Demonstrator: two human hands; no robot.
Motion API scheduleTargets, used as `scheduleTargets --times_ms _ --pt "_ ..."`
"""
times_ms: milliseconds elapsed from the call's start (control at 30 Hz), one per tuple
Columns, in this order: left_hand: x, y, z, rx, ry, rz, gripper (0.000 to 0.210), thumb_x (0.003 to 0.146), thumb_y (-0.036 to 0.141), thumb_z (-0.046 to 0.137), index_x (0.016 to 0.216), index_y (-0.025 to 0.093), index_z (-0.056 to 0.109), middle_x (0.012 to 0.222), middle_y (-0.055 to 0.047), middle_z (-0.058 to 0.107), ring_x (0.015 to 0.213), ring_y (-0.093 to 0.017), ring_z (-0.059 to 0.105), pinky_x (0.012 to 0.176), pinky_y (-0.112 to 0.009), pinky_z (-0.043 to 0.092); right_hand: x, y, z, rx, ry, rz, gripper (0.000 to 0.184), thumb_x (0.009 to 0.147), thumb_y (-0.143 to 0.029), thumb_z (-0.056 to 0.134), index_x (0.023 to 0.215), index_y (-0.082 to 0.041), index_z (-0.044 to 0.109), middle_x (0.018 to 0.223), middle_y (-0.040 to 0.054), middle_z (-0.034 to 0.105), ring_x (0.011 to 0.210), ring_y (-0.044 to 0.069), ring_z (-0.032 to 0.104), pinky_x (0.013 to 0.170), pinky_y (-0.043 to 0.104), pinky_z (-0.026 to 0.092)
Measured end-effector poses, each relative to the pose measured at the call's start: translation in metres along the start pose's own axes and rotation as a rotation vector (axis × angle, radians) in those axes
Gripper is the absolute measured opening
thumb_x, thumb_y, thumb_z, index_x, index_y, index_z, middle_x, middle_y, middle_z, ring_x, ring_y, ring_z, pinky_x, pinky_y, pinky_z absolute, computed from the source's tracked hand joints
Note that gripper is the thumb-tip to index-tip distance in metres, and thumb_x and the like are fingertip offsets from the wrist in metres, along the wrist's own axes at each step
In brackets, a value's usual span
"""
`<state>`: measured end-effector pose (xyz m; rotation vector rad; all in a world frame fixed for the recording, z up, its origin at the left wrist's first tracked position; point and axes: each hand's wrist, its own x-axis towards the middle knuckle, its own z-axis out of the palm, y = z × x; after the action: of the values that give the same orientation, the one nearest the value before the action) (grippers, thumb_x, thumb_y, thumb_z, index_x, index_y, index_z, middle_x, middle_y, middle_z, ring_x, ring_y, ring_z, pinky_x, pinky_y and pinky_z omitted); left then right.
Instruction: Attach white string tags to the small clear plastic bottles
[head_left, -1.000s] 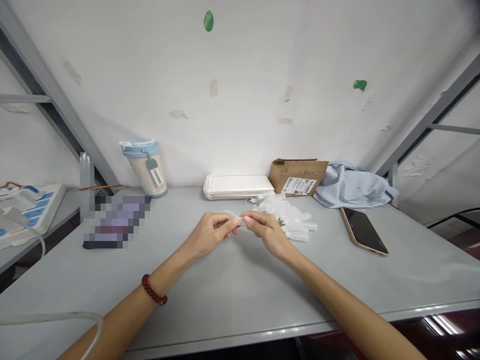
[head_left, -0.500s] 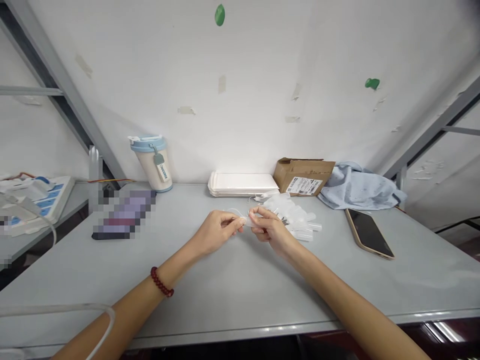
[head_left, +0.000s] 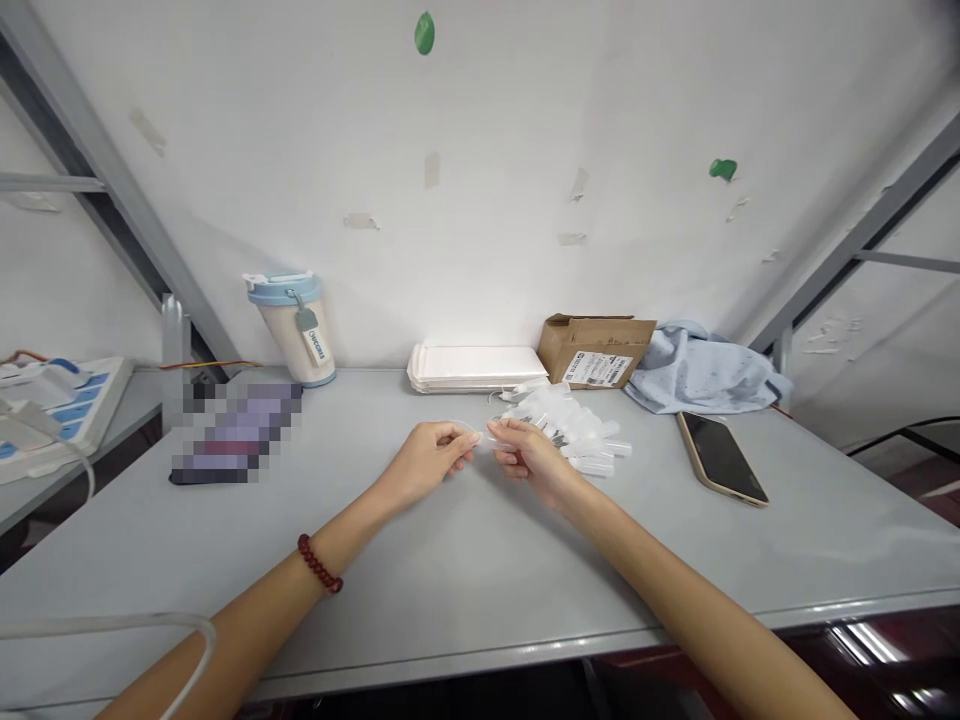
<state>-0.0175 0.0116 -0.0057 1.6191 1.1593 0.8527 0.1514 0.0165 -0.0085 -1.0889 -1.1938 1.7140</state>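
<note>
Small clear piece (head_left: 481, 441) sits pinched between both hands above the surface's (head_left: 450, 580) middle. We note left hand (head_left: 426, 462) fingers (head_left: 466, 447) and right hand (head_left: 529, 456) fingers closed on it; clear tubes (head_left: 581, 440) heaped just beside.

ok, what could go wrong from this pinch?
The clear piece is held only by the fingertips of the left hand and right hand; it could slip. The right hand sits just short of the pile of clear tubes; a wrist shift could scatter them toward the phone.
</note>
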Motion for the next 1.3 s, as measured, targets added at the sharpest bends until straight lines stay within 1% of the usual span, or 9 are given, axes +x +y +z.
scheduleTargets --times_ms 100,267,400,500,667,767,967,1200,1300 --pt "0.002 -0.002 -0.002 -0.037 0.023 -0.057 0.032 0.073 0.046 0.057 0.072 0.014 0.060 0.063 0.000 0.055 0.055 -0.011 0.049 0.055 -0.024 0.041 0.002 -0.001 -0.001 -0.014 0.044 -0.045 0.033 0.075 -0.042 0.060 0.067 -0.019 0.036 0.047 -0.0087 0.031 0.042 0.005 0.023 0.041 0.019 0.017" --pt "0.004 -0.004 -0.006 -0.049 0.041 -0.129 0.025 0.069 0.037 0.062 0.077 0.013 0.061 0.062 0.001 0.055 0.056 -0.011 0.050 0.057 -0.026 0.042 0.001 -0.010 -0.005 -0.023 0.088 -0.112 0.034 0.075 -0.042 0.059 0.065 -0.020 0.035 0.044 -0.0091 0.031 0.040 0.005 0.023 0.041 0.019 0.017" --pt "0.005 -0.004 -0.007 -0.076 0.104 -0.169 0.027 0.070 0.035 0.061 0.084 0.012 0.058 0.071 -0.002 0.060 0.059 -0.011 0.053 0.058 -0.026 0.043 0.000 -0.015 -0.006 -0.038 0.121 -0.149 0.036 0.074 -0.041 0.061 0.062 -0.020 0.035 0.044 -0.0089 0.030 0.040 0.005 0.024 0.041 0.020 0.018" --pt "0.004 -0.002 -0.009 -0.094 0.137 -0.174 0.032 0.071 0.034 0.060 0.095 0.013 0.055 0.076 -0.004 0.063 0.062 -0.012 0.055 0.059 -0.027 0.044 0.001 -0.015 -0.007 -0.043 0.143 -0.163 0.036 0.072 -0.042 0.063 0.062 -0.020 0.037 0.045 -0.0086 0.031 0.042 0.005 0.024 0.041 0.020 0.019" --pt "0.004 0.000 -0.009 -0.087 0.112 -0.123 0.036 0.074 0.038 0.057 0.101 0.015 0.054 0.076 -0.003 0.063 0.062 -0.013 0.056 0.059 -0.028 0.045 0.003 -0.013 -0.009 -0.062 0.175 -0.180 0.034 0.071 -0.042 0.064 0.064 -0.020 0.039 0.045 -0.0087 0.030 0.042 0.006 0.024 0.041 0.021 0.019" --pt "0.004 0.001 -0.009 -0.099 0.108 -0.119 0.035 0.073 0.039 0.058 0.098 0.015 0.057 0.075 -0.002 0.063 0.060 -0.012 0.055 0.058 -0.027 0.044 0.004 -0.012 -0.009 -0.073 0.176 -0.191 0.033 0.071 -0.041 0.064 0.064 -0.020 0.040 0.044 -0.0089 0.030 0.041 0.006 0.024 0.041 0.021 0.019" --pt "0.004 0.003 -0.009 -0.121 0.055 -0.166 0.030 0.070 0.042 0.062 0.076 0.013 0.062 0.074 -0.003 0.063 0.059 -0.011 0.054 0.058 -0.027 0.042 0.002 -0.012 -0.007 -0.091 0.163 -0.198 0.030 0.071 -0.041 0.063 0.066 -0.020 0.043 0.043 -0.0089 0.030 0.040 0.006 0.025 0.041 0.021 0.021" --pt "0.002 0.009 -0.010 -0.267 0.012 -0.224 0.027 0.069 0.039 0.064 0.068 0.012 0.059 0.071 -0.003 0.060 0.059 -0.011 0.053 0.059 -0.026 0.041 0.000 -0.013 -0.004 -0.082 0.168 -0.209 0.030 0.071 -0.039 0.064 0.064 -0.019 0.043 0.043 -0.0092 0.029 0.040 0.006 0.025 0.041 0.021 0.021" --pt "0.002 0.007 -0.011 -0.316 0.004 -0.237 0.027 0.069 0.040 0.064 0.069 0.012 0.060 0.070 -0.003 0.059 0.060 -0.011 0.053 0.059 -0.026 0.041 0.000 -0.013 -0.004 -0.079 0.160 -0.206 0.030 0.070 -0.040 0.065 0.065 -0.019 0.044 0.044 -0.0091 0.029 0.040 0.006 0.025 0.040 0.021 0.021"
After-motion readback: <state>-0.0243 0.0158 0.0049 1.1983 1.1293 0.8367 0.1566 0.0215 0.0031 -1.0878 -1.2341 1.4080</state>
